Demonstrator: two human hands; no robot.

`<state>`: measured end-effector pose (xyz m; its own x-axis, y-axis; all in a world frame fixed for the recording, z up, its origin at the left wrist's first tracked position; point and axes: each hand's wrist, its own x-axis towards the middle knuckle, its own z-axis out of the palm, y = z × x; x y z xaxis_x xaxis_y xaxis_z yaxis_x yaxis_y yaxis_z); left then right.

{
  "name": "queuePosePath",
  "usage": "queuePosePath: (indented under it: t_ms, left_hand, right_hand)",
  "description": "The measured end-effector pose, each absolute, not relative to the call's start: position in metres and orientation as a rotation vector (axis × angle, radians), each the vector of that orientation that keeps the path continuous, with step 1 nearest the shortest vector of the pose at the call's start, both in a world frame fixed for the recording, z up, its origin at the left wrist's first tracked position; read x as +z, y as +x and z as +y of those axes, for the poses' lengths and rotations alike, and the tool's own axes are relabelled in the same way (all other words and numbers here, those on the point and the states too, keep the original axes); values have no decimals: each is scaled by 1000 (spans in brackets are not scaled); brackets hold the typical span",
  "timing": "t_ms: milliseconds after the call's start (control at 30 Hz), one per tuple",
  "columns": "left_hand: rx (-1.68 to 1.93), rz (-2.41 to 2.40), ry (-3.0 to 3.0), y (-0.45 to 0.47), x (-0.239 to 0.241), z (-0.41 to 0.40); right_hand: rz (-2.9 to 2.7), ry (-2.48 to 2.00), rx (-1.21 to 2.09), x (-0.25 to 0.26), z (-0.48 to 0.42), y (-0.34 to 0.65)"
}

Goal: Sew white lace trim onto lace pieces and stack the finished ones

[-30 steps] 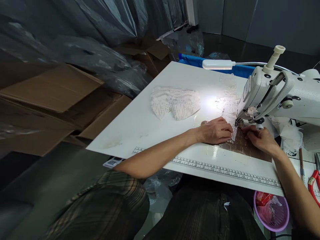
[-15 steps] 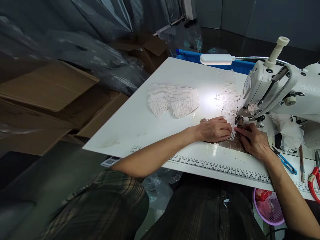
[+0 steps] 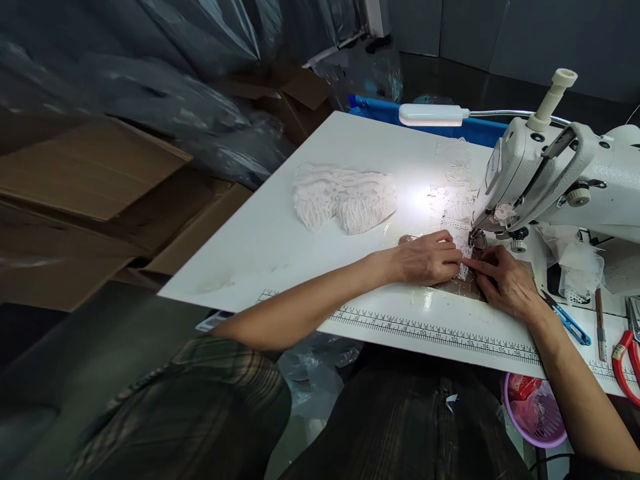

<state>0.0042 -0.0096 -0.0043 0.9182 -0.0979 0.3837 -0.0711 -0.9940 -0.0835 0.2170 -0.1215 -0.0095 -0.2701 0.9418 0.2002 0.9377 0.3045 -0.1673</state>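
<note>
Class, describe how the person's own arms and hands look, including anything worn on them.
The left hand and right hand are ungloved, with no watch visible. The left forearm and right forearm are uncovered. Dark cloth, probably a sleeve, borders the right forearm's lower end. Dark plaid cloth lies near the left elbow, possibly a sleeve.

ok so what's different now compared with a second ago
The right hand has moved left, toward the left hand, its index finger now at the lace strip. Blue snips now show beside its wrist. The left hand stays on the lace strip and brown sheet; the gathered lace lies where it was.
</note>
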Motion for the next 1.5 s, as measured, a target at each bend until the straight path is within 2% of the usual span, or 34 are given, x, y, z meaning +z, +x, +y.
queuePosePath:
  t_ms: [200, 633, 967, 1500]
  left_hand:
    - [-393, 85, -3093, 8, 4, -10]
    - [-633, 72, -3058, 2, -3, -10]
    - [-472, -44, -2999, 3, -2, -14]
    - [-398, -170, -2964, 7, -4, -10]
  right_hand:
    - [-2311, -1724, -7, -9, -122, 216]
    - [-2328, -1920, -25, 0, -119, 206]
    - [-2287, -2090, -22, 4, -113, 199]
    - [-2332, -1942, 1, 3, -118, 204]
